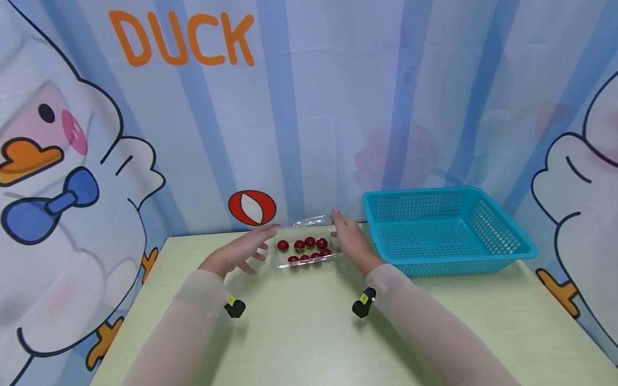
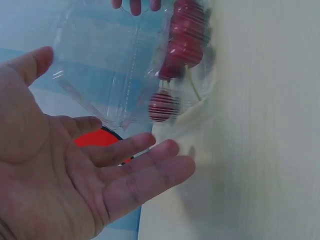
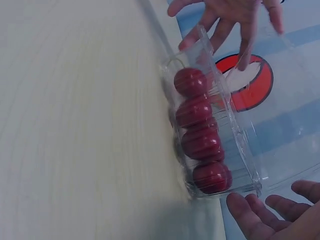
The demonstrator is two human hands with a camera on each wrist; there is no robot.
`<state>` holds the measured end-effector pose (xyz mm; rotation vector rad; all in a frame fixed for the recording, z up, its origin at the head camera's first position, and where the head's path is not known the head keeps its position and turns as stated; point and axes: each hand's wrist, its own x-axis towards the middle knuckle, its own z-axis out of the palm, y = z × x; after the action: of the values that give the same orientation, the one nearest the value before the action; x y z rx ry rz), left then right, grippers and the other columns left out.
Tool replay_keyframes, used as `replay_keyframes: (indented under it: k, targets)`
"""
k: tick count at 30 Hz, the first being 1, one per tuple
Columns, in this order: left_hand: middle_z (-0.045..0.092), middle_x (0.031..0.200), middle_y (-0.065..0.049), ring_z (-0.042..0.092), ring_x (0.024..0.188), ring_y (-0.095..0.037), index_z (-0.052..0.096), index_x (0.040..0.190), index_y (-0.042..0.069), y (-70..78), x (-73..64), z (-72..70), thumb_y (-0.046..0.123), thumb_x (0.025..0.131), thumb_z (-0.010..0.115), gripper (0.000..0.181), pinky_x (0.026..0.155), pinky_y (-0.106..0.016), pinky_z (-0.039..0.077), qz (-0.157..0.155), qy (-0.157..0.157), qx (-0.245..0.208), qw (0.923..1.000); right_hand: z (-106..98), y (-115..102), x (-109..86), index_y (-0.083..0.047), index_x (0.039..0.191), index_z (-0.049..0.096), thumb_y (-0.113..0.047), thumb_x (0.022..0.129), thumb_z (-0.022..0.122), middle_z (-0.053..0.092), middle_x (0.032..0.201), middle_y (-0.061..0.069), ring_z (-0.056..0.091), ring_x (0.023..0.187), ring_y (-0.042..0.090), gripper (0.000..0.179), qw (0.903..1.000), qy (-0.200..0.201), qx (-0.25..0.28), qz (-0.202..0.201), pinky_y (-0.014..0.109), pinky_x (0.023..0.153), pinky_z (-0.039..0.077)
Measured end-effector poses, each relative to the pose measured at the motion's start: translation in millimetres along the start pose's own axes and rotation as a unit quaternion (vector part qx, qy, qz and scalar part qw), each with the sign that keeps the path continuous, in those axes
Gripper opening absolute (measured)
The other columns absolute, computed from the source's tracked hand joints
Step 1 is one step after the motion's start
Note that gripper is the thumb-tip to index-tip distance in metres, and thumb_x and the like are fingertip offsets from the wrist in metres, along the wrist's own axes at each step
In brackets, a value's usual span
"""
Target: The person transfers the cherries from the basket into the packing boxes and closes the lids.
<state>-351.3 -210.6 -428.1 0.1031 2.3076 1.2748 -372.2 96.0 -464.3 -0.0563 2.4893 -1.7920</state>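
Observation:
A clear plastic box point(image 1: 307, 262) holding several dark red cherries point(image 1: 309, 242) sits near the table's back edge. Its clear lid point(image 2: 107, 55) is raised up from the tray at the back. My left hand point(image 1: 244, 251) is at the box's left end, fingers spread and palm facing it, the thumb near the lid's corner. At the opposite end, my right hand point(image 1: 354, 241) has its thumb by the lid's right corner. In the right wrist view the fingertips point(image 3: 239, 204) of that hand are right at the box's corner, loosely extended. Some cherries show thin stems.
A blue-green perforated basket point(image 1: 449, 262) stands on the pale table point(image 1: 309, 332) just right of my right hand. Behind the table hangs a striped curtain point(image 1: 328, 134) with duck drawings, close to the box.

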Motion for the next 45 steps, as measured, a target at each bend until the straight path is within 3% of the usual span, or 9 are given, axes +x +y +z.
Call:
replay_keyframes:
  k: [6,10,13,17,20,23,27,33,45]
  targets:
    - [0.058,0.164,-0.027,0.071,0.135,-0.041,0.013,0.184,0.021,-6.0,0.6,5.5,0.049,0.115,0.061,0.089,0.098,-0.058,0.07,-0.007,-0.003,0.01,0.9999,2,0,-5.6,-0.006,0.172,0.047,-0.048,0.122,0.04,0.057,0.169,0.023,0.062,0.149,0.041,0.065,1.0,-0.002,-0.002,0.009,0.054,0.114,0.06]
    - [0.066,0.153,-0.024,0.077,0.123,-0.035,0.017,0.182,0.007,-7.0,2.0,10.8,0.029,0.113,0.067,0.088,0.097,-0.055,0.071,-0.022,0.012,0.008,0.9997,2,7,-4.6,-0.006,0.174,0.045,-0.025,0.119,0.039,0.05,0.176,0.018,0.07,0.111,0.026,0.058,0.9994,-0.016,-0.03,-0.003,0.033,0.086,0.059]
    - [0.069,0.146,-0.024,0.08,0.117,-0.033,0.018,0.182,0.006,-7.2,3.1,13.5,0.022,0.111,0.068,0.088,0.094,-0.053,0.072,-0.029,0.021,0.005,0.9993,0,11,-3.4,-0.006,0.174,0.043,-0.015,0.114,0.041,0.045,0.18,0.017,0.052,0.073,0.016,0.061,0.9985,-0.035,-0.041,-0.01,0.028,0.066,0.044]
    - [0.074,0.14,-0.021,0.081,0.11,-0.031,0.014,0.183,0.009,-6.2,3.8,16.4,0.022,0.113,0.067,0.089,0.091,-0.049,0.072,-0.041,0.019,-0.003,0.999,-1,12,-2.6,-0.008,0.176,0.041,-0.009,0.111,0.049,0.042,0.182,0.016,0.04,0.055,0.01,0.065,0.9968,-0.051,-0.061,-0.007,0.027,0.058,0.04]
    - [0.074,0.138,-0.021,0.08,0.105,-0.03,0.013,0.183,0.009,-4.9,5.1,18.8,0.021,0.115,0.064,0.086,0.089,-0.046,0.073,-0.046,0.016,-0.014,0.9987,-2,11,-3.2,-0.009,0.175,0.042,-0.009,0.111,0.052,0.043,0.181,0.016,0.047,0.058,0.01,0.065,0.9953,-0.053,-0.08,-0.003,0.027,0.059,0.044]
    - [0.073,0.136,-0.023,0.079,0.1,-0.029,0.017,0.182,0.007,-4.4,7.1,20.5,0.018,0.115,0.063,0.082,0.088,-0.045,0.073,-0.047,0.022,-0.028,0.9982,-3,10,-4.5,-0.006,0.175,0.042,-0.008,0.112,0.052,0.048,0.177,0.021,0.067,0.079,0.016,0.064,0.9944,-0.059,-0.087,0.006,0.029,0.071,0.06]
    - [0.075,0.13,-0.024,0.078,0.091,-0.026,0.023,0.18,0.004,-4.5,9.3,21.2,0.014,0.114,0.064,0.078,0.088,-0.046,0.073,-0.052,0.037,-0.039,0.9972,-4,9,-6.9,-0.007,0.177,0.039,-0.009,0.112,0.051,0.066,0.151,0.027,0.075,0.103,0.029,0.066,0.9932,-0.07,-0.088,0.031,0.04,0.085,0.07]
    - [0.078,0.119,-0.022,0.074,0.078,-0.021,0.028,0.179,0.002,-6.0,11.0,20.8,0.013,0.111,0.066,0.078,0.084,-0.043,0.073,-0.059,0.048,-0.036,0.9964,-4,4,-10.8,-0.014,0.18,0.033,-0.009,0.109,0.052,0.07,0.098,0.016,0.066,0.072,0.023,0.073,0.9907,-0.089,-0.074,0.072,0.038,0.066,0.067]
    - [0.075,0.121,-0.024,0.069,0.074,-0.021,0.028,0.179,0.003,-1.0,11.5,24.9,0.011,0.111,0.065,0.078,0.08,-0.035,0.072,-0.074,0.062,-0.048,0.9942,-4,3,-12.0,-0.018,0.183,0.023,-0.014,0.112,0.055,0.07,0.088,0.013,0.065,0.062,0.022,0.078,0.989,-0.109,-0.056,0.083,0.036,0.06,0.065]
